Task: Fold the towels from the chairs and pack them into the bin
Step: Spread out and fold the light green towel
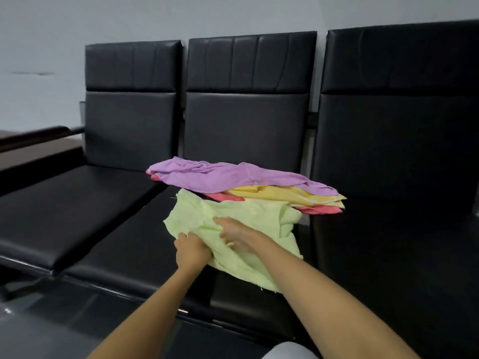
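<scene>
Head: left hand [191, 251] grip clutches green towel [241, 209]; right hand [234, 235] grip unclear; towel stack [223, 176] behind.

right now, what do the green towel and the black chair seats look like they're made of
Green towel: soft terry-like cloth, matte, perhaps cotton or microfibre; it crumples and its edges look fuzzy and frayed. Chair seats: black leather or imitation leather, cannot tell which; smooth, with a dull sheen and creases.
</scene>
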